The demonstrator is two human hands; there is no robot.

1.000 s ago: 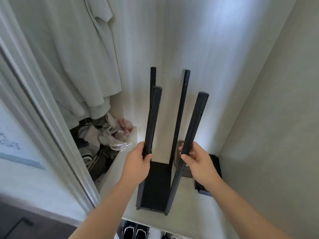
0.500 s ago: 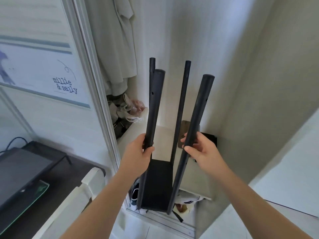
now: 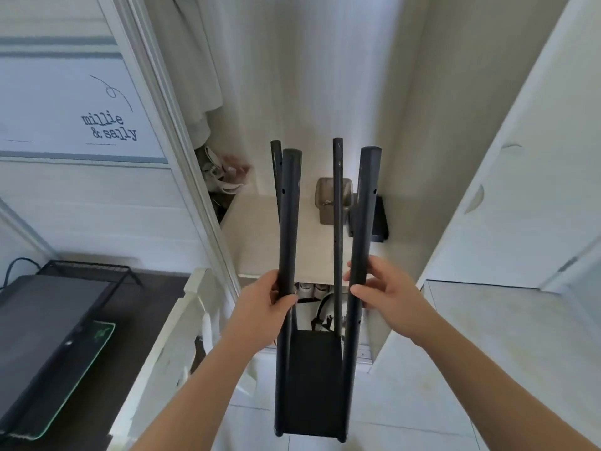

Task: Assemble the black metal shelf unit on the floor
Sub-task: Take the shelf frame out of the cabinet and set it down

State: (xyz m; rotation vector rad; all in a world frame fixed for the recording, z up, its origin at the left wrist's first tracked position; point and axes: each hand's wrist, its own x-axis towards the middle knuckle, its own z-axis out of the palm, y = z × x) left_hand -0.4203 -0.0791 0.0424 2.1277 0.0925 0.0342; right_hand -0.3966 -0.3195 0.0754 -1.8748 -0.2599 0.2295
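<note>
Closet (image 3: 325, 76): open, upper part cut off by the frame edge. A pale ledge (image 3: 257, 236) lies beyond the fingers.

Shelf unit (image 3: 309, 379): held upright in the air between the hands, clear of the floor (image 3: 439, 385), its panel below the fingers and four posts rising above them. The two far posts are partly hidden behind the near ones.

Left hand (image 3: 263, 307): clamped on the near left post (image 3: 289, 222), thumb across the front, the other fingers hidden behind it.

Right hand (image 3: 387, 294): fingers curled round the near right post (image 3: 366, 206); blurred, so the exact contact is hard to make out.

Grey container (image 3: 325, 203) and black box (image 3: 380, 219): on the ledge above the right fingers, both partly screened by posts.

Shoes (image 3: 309, 289): between the two thumbs, under the ledge, mostly hidden.
</note>
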